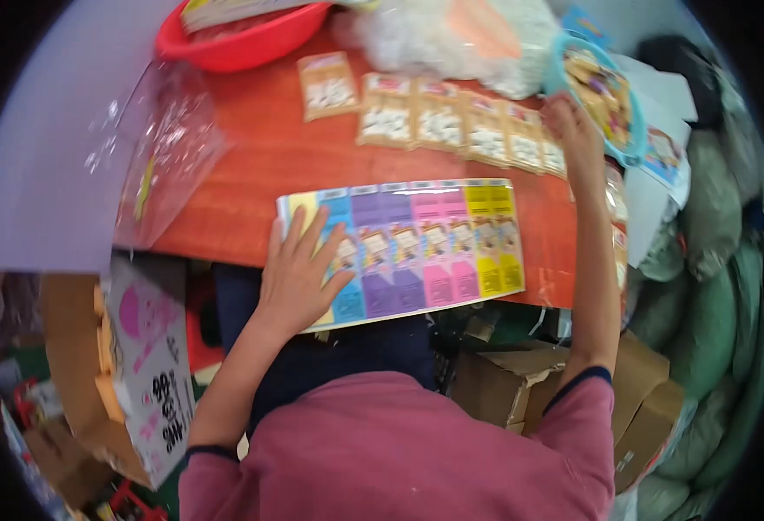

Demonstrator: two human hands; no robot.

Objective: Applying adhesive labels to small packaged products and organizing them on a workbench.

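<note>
My left hand point(297, 271) lies flat with spread fingers on the left end of a sheet of printed labels point(395, 286). The sheet has cream, blue, purple, pink and yellow strips and overhangs the table's near edge. My right hand point(576, 130) is stretched to the far right, its fingers curled together beside a light blue basket point(638, 148) of small wrapped pieces. Whatever those fingers hold is hidden. Below and left of them runs a row of small tan packs with white pieces point(440, 122). One more pack point(327, 87) sits apart at the row's left.
The table point(252, 174) is red. A red basin point(234, 48) stands at its far left, near a clear plastic bag point(174, 156). Behind the packs is a big translucent bag point(460, 43). Cardboard boxes point(503, 382) stand below the near edge; filled sacks point(712, 304) crowd the right.
</note>
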